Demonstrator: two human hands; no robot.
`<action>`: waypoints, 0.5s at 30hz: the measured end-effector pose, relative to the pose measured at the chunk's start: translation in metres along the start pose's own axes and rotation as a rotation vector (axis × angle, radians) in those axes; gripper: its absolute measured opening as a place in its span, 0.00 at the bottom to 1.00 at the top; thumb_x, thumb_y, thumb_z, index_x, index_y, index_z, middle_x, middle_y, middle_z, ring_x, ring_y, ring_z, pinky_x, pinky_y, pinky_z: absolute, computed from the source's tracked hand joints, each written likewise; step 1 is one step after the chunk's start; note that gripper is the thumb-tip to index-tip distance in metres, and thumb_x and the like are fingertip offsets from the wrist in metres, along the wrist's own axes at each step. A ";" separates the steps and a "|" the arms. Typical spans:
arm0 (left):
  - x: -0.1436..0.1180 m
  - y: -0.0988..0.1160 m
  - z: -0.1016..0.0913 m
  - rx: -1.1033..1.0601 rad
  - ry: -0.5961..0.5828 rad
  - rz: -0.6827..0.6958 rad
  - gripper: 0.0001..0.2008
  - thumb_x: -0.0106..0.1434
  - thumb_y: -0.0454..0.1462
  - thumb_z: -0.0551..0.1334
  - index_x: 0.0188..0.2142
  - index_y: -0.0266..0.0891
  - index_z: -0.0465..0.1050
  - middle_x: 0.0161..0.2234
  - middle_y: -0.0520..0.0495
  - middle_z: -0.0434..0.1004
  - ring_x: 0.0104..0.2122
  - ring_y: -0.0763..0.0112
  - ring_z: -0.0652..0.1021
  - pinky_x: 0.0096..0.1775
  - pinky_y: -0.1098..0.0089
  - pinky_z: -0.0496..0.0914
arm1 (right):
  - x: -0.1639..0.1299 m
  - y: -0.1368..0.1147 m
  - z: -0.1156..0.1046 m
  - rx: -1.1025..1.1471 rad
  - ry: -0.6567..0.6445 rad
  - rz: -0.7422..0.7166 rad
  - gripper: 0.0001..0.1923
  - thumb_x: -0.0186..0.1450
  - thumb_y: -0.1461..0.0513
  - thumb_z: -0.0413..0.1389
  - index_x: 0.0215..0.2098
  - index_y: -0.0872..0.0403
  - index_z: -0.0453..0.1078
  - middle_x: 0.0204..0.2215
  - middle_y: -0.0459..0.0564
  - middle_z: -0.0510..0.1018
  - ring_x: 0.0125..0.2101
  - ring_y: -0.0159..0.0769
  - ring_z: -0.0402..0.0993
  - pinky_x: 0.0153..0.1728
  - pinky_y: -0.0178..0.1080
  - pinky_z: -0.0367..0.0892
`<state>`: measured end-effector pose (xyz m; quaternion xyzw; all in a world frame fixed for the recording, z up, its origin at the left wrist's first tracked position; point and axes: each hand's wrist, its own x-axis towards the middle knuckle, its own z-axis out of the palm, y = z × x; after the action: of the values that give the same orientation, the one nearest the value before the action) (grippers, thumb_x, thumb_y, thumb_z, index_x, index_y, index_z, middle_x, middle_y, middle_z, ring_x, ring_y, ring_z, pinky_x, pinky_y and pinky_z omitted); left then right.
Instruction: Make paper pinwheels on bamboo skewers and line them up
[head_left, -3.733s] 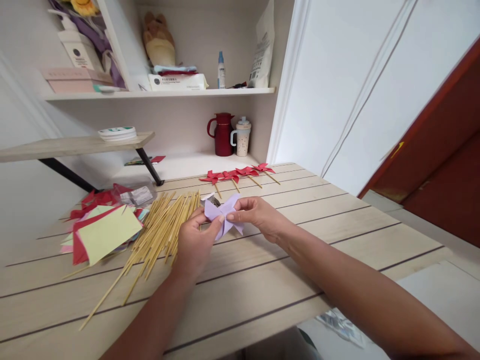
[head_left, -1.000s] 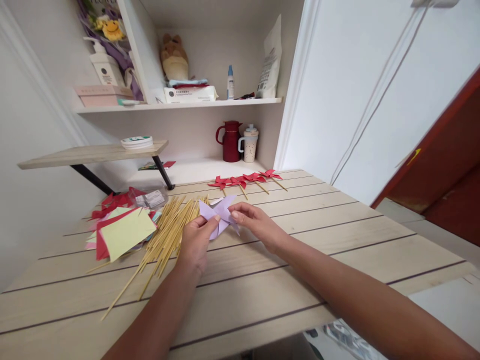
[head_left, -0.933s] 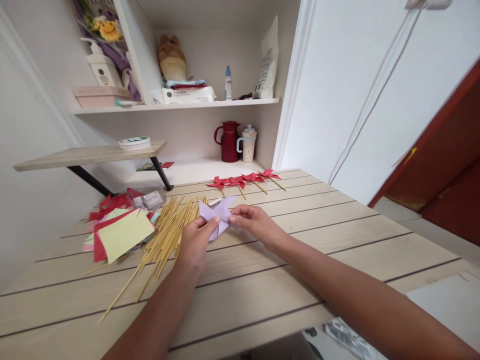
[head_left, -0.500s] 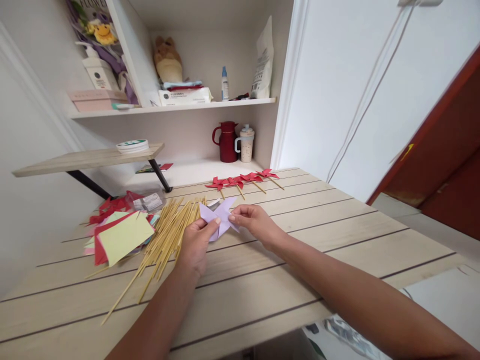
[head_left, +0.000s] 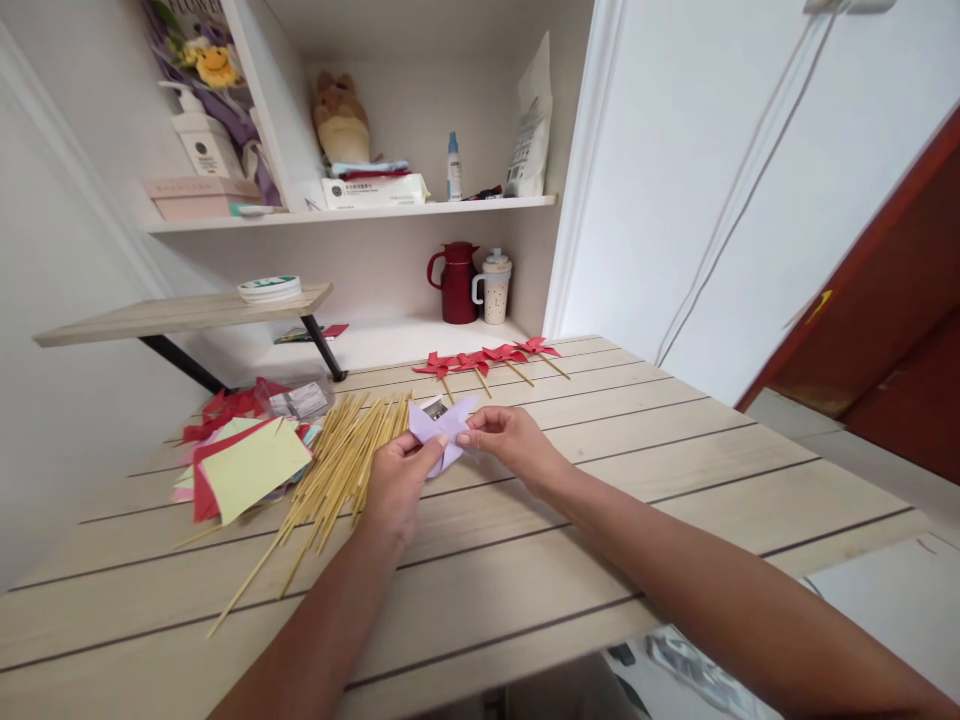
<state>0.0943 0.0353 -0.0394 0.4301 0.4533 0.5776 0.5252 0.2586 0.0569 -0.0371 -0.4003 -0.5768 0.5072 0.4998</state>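
Observation:
A purple paper pinwheel (head_left: 450, 428) with folded blades is held up over the table between my two hands. My left hand (head_left: 397, 478) pinches it from the left, thumb pressed near its centre. From the right, my right hand (head_left: 514, 443) grips its edge between thumb and fingers. Just behind the paper shows a small open box (head_left: 435, 408), partly hidden, whose contents I cannot make out. Beside my left hand lies a heap of thin wooden sticks (head_left: 337, 460). No stick is visible on the purple pinwheel.
Several red pinwheels on sticks (head_left: 472, 362) lie in a row at the back. Coloured paper sheets (head_left: 255, 465) are piled at left, near a clear plastic packet (head_left: 300, 400). A small raised shelf (head_left: 172, 318) stands behind them. A red jug (head_left: 459, 285) and a cup (head_left: 495, 288) stand further back.
Both hands still hold the purple pinwheel, which is tilted differently, with the right thumb nearer its centre. More of the small box behind it shows. The whole view has shifted slightly.

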 end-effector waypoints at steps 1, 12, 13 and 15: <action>0.000 0.000 0.000 0.010 0.003 0.003 0.19 0.46 0.42 0.74 0.37 0.34 0.82 0.37 0.41 0.84 0.34 0.66 0.80 0.40 0.68 0.71 | 0.000 -0.001 0.000 -0.005 0.011 0.001 0.16 0.48 0.53 0.69 0.25 0.55 0.71 0.22 0.43 0.73 0.26 0.31 0.65 0.31 0.37 0.58; 0.002 -0.003 0.000 0.032 0.022 -0.003 0.19 0.45 0.42 0.75 0.36 0.34 0.82 0.36 0.41 0.84 0.33 0.67 0.80 0.39 0.68 0.71 | -0.001 -0.002 0.002 -0.034 0.019 -0.005 0.14 0.52 0.53 0.67 0.22 0.54 0.71 0.20 0.42 0.71 0.25 0.31 0.63 0.31 0.37 0.57; 0.002 -0.002 0.000 0.028 0.026 -0.004 0.19 0.45 0.42 0.75 0.36 0.34 0.82 0.35 0.42 0.84 0.32 0.67 0.80 0.39 0.68 0.71 | -0.001 -0.002 0.002 -0.034 0.017 -0.010 0.14 0.52 0.53 0.66 0.22 0.54 0.71 0.20 0.42 0.70 0.25 0.30 0.63 0.31 0.37 0.57; 0.002 -0.003 0.000 0.019 0.039 0.005 0.18 0.45 0.42 0.74 0.35 0.34 0.82 0.33 0.43 0.84 0.32 0.67 0.80 0.39 0.68 0.71 | -0.001 -0.001 0.003 -0.016 0.009 -0.025 0.14 0.53 0.54 0.67 0.24 0.54 0.71 0.22 0.42 0.71 0.26 0.31 0.64 0.31 0.37 0.58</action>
<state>0.0944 0.0377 -0.0419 0.4250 0.4679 0.5827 0.5107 0.2558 0.0557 -0.0363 -0.3993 -0.5836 0.4944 0.5055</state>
